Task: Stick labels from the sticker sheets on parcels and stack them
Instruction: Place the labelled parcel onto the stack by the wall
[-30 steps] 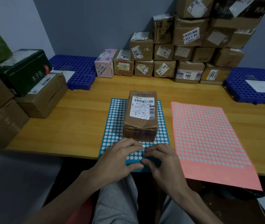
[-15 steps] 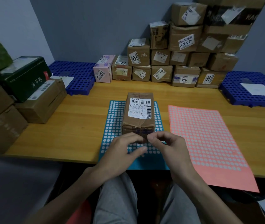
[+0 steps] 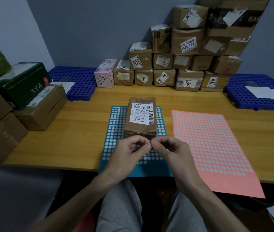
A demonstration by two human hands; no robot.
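Note:
A brown parcel (image 3: pixel 141 119) with a white barcode label lies lengthwise on the blue sticker sheet (image 3: pixel 116 124) in the middle of the table. My left hand (image 3: pixel 129 154) and my right hand (image 3: pixel 171 153) are raised just in front of the parcel's near end. Their thumbs and forefingers meet tip to tip, pinching a tiny dark sticker (image 3: pixel 150 141) that is barely visible. A pink sticker sheet (image 3: pixel 213 144) lies flat to the right and hangs over the table's front edge.
Many labelled parcels (image 3: pixel 188 64) are stacked against the back wall. More boxes (image 3: pixel 37 108) and a dark green box (image 3: pixel 22 82) sit at the left. Blue perforated trays stand at the back left (image 3: pixel 76 81) and far right (image 3: pixel 256 94).
Both hands lifted from the near edge of the blue sheet up to the parcel's front end, fingertips coming together in a pinch. The view tilted slightly.

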